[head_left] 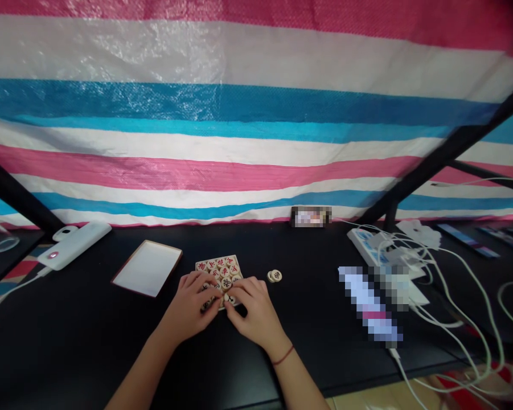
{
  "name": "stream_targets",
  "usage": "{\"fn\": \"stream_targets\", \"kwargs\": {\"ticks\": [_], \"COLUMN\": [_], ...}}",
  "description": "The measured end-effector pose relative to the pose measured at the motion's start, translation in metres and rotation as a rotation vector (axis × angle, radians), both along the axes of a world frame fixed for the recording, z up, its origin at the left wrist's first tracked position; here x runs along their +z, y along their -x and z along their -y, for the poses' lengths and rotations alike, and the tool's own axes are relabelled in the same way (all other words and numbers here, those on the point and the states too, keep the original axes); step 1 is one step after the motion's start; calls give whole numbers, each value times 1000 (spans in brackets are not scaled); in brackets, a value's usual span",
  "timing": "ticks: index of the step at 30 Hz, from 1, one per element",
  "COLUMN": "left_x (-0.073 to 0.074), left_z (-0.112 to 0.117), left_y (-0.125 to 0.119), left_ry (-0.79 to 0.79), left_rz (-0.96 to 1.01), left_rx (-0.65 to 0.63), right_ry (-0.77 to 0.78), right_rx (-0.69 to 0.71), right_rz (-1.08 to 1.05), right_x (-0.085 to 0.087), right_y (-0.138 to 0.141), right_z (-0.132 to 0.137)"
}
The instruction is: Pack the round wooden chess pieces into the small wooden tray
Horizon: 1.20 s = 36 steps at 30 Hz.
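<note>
Find the open box [239, 268] of round pieces [226, 283] on the black table [77, 336], toward seven o'clock from the view's middle. Over it, left hand [195, 304] at eight o'clock with bent fingers, right hand [256, 310] at four with fingertips down on the pieces; cannot tell a pinch from a touch in either. Best to steady the rim with one hand, press each piece flat with the other, and nudge lightly. Mind two loose pieces [277, 275] at three o'clock; keep clear of the shallow tray [147, 267] at nine.
</note>
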<state>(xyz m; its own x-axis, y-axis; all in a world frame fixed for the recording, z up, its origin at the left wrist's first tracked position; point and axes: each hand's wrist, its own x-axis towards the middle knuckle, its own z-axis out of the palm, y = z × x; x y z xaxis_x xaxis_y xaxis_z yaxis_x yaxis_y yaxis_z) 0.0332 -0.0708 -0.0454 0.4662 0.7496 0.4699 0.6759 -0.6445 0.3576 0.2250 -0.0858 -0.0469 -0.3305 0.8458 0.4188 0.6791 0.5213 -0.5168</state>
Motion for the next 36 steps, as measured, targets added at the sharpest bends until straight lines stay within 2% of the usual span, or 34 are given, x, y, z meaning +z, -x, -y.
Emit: {"fn": "stream_targets", "kwargs": {"ticks": [8,10,13,15,18,21,28,36], "left_x": [-2,-4,-8,-12,-17,-19,-20,-22], "left_z": [4,5,6,5,5,6,6,6], "left_y": [-9,-17,-29,-35,-39,-41,-42,-41], "left_ry": [-122,-170,-200,-192,-178,-175,-180,-181], "left_rz": [-34,-60,-90,-103,-122,-125,-115,-120], "left_rx": [44,77,89,82,81,82,85,85], "right_ry": [-43,-111,-170,-129,-68,-72,-70,-54], "right_rx": [-26,-162,-440,-508,-474,-450,-447,-471], "right_rz": [-74,-120,-96,-35,-13,-68,-117,-65], "right_x": [-2,-5,-14,-23,-35,-40,-44,-45], "right_y": [-3,-10,-23,-31,-37,-38,-40,-41], "right_z": [-3,-6,-12,-15,-18,-20,-21,-22]}}
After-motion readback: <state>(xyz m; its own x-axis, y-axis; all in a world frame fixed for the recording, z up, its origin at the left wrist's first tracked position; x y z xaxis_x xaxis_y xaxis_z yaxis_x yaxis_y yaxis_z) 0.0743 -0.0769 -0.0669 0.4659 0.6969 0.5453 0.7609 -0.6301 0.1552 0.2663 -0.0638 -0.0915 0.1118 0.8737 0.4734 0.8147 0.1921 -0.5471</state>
